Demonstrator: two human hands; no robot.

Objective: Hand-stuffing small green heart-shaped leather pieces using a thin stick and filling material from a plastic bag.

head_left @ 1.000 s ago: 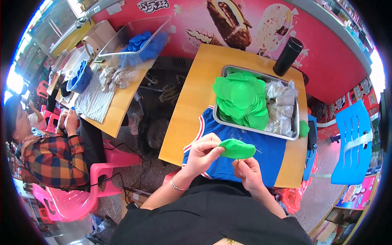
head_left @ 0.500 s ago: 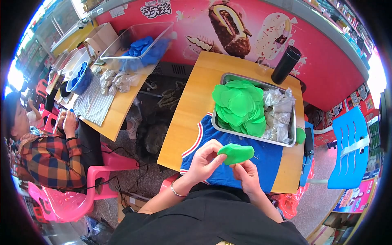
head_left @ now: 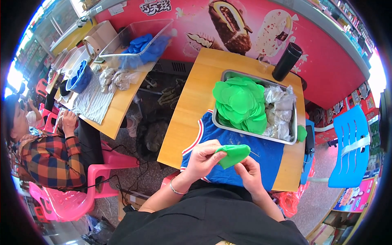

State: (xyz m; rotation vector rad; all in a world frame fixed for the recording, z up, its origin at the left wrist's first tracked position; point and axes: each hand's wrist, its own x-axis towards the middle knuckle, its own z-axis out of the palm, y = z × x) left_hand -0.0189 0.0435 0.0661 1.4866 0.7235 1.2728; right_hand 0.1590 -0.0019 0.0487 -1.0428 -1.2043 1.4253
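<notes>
Over the blue cloth with red-and-white trim (head_left: 265,161), my left hand (head_left: 205,159) pinches a thin, soft green piece (head_left: 233,156) between thumb and fingers. My right hand (head_left: 250,173) has its thumb and fingers closed at the lower right edge of the same piece. The piece looks folded, coming down to a point below. Just beyond my hands, a metal tray (head_left: 295,126) holds a heap of similar flat green pieces (head_left: 240,100) and, to their right, several clear plastic bags (head_left: 281,108) with greyish contents.
A black bottle (head_left: 287,62) stands behind the tray; a small green thing (head_left: 301,133) is at its right. A blue chair (head_left: 349,147) is at the right. Leftward, a co-worker (head_left: 49,157) sits by another table with a clear bin (head_left: 136,43) of blue pieces.
The green piece has turned from lying wide and flat to a folded shape with a point hanging down. My right hand has shifted slightly right and up along its edge.
</notes>
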